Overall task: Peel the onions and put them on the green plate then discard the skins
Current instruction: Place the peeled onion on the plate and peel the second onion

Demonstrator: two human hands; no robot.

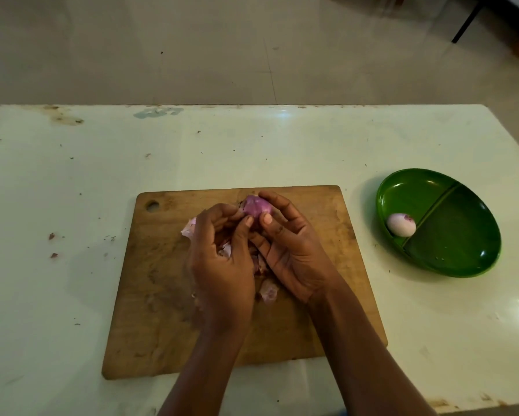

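Onion (256, 209), over the far half of the cutting board (162, 295), gripped between your hands: left hand (222, 265) pinching its left side, right hand (288, 250) curled round the right. Skins (268, 292) litter the board beneath. Right of the board, the green plate (462, 250) holds a peeled onion (401, 224).

Cutting board (168, 295) centred on table (72, 190); plate (462, 250) to its right. One onion (401, 224) in the plate's left compartment. Second onion (256, 207) above the board, skins (268, 291) lying on it.
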